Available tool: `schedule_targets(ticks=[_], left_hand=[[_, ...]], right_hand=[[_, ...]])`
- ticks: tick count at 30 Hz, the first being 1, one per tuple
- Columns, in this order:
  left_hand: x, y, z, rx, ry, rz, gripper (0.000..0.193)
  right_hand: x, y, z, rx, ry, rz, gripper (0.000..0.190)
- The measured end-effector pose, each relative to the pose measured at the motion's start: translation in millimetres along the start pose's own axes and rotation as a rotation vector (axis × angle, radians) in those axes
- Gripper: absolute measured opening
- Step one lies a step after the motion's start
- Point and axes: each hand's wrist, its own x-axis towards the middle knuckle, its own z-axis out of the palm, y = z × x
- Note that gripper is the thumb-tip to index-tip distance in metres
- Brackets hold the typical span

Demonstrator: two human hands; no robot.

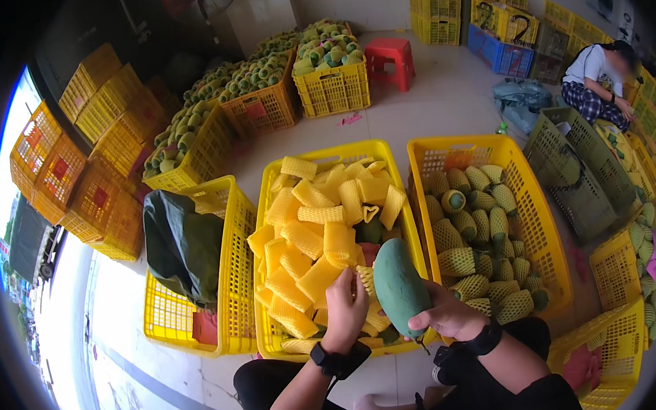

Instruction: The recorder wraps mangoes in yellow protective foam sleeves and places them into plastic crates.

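Observation:
A large green mango (401, 291), its stem pointing down toward me, is in the grip of my right hand (453, 313). My left hand (345, 305) pinches a yellow foam net sleeve (365, 280) just left of the mango. Both hands are over the near part of a yellow plastic crate (260, 322). Loose foam net sleeves (308, 245) are heaped in that crate, with a few green fruits partly hidden beneath them. To the right, another yellow crate (550, 248) holds mangoes in foam nets (481, 224), laid in rows.
A yellow crate (236, 267) with a dark green cloth (184, 245) stands at left. Filled crates (332, 89) and a red stool (389, 60) are farther back. Stacked crates (73, 181) line the left. Another person (596, 84) sits at far right, near olive crates (579, 172).

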Motion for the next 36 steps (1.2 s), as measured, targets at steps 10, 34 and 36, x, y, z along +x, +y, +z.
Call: schedule_targets(ticks=[10,34,36], left_hand=[[-5.3,-0.5,-5.0,-0.037,-0.240,0.231,0.023],[6.8,-24.6,-9.2,-1.510,-0.339,-0.686,0.024],[6.6,-25.2,-6.6,-1.523,-0.397,-0.700,0.024]], right_hand=[[4.2,9.8,14.8,-0.211,-0.088,-0.009,0.068],[8.7,14.7,1.1,-0.120,0.039,-0.043,0.045],[11.0,21.1,4.1,-0.048,0.061,-0.061,0.046]])
